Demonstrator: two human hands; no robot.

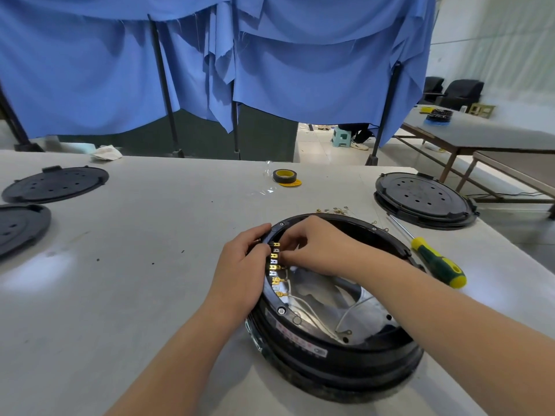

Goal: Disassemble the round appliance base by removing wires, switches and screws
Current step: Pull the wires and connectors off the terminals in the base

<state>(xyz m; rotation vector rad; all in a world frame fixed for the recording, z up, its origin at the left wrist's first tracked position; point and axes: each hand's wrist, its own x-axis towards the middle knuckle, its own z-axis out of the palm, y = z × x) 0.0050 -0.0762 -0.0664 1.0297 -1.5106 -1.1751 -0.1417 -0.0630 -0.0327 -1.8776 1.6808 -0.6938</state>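
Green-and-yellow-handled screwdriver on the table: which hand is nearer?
Right. The right hand works inside the round black base, closer to the screwdriver; the left hand grips the rim's far side.

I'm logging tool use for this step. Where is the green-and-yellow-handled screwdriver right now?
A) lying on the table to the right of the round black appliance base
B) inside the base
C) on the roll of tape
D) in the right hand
A: the green-and-yellow-handled screwdriver lies on the white table right of the round black appliance base, while both hands work at the base's rim.
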